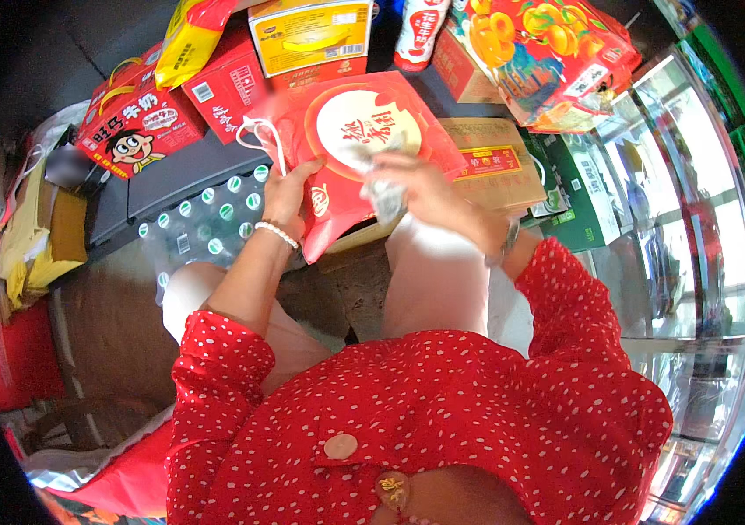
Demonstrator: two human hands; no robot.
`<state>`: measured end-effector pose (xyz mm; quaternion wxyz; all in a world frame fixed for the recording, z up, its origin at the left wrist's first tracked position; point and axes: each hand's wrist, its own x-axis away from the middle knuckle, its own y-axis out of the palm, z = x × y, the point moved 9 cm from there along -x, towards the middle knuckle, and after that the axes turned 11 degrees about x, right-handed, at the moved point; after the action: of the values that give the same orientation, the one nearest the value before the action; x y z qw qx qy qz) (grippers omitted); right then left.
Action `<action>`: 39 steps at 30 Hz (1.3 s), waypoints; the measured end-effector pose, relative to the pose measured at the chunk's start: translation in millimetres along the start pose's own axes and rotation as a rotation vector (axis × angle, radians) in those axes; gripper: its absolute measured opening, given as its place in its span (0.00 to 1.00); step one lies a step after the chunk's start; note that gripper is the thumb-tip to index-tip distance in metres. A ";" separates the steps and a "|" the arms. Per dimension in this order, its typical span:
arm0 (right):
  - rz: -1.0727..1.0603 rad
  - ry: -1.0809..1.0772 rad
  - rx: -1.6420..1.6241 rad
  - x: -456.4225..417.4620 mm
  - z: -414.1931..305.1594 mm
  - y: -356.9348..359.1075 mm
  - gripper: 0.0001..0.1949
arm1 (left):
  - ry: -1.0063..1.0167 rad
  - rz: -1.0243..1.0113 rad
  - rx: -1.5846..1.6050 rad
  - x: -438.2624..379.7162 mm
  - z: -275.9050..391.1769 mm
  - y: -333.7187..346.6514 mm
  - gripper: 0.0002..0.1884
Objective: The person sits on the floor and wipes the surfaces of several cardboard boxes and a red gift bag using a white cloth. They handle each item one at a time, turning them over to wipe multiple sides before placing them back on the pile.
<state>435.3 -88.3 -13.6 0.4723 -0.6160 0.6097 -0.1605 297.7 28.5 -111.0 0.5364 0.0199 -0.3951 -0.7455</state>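
Note:
A red gift bag (372, 190) with a pale printed circle and white cord handles lies tilted before me, above my knees. My left hand (290, 190) grips its left side near the handle, thumb on the front face. Over the bag's lower right part is my right hand (412, 184), blurred, with a crumpled greyish-white cloth or wipe (384, 197) in its fingers. The cloth overlaps the lower edge of the printed circle; whether it presses on the bag cannot be told.
Behind the bag stand a red milk carton (143, 125), a yellow box (313, 39) and a red-capped bottle (422, 33). A cardboard box (497, 190) is at right, shrink-wrapped bottles (205, 216) at left. A glass display case (681, 197) borders the right side.

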 end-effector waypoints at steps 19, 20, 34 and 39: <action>0.375 0.774 -0.106 79.5 177.4 -64.0 0.18 | 0.059 -0.173 0.082 5.3 7.5 7.5 0.21; 0.390 0.813 -0.218 82.3 188.6 -49.7 0.19 | 0.079 -0.167 0.001 3.6 6.6 6.9 0.24; 0.422 0.992 -0.694 92.0 205.6 -20.5 0.16 | 0.219 -0.116 -0.017 6.3 5.4 12.0 0.50; 0.422 0.932 -0.735 75.7 140.2 -34.5 0.16 | 0.275 -0.198 0.061 42.6 41.7 18.4 0.53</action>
<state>579.9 -109.0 -85.9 -0.0641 -0.4697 0.8753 -0.0955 275.1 15.4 -54.3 0.5087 0.1770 -0.3366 -0.7724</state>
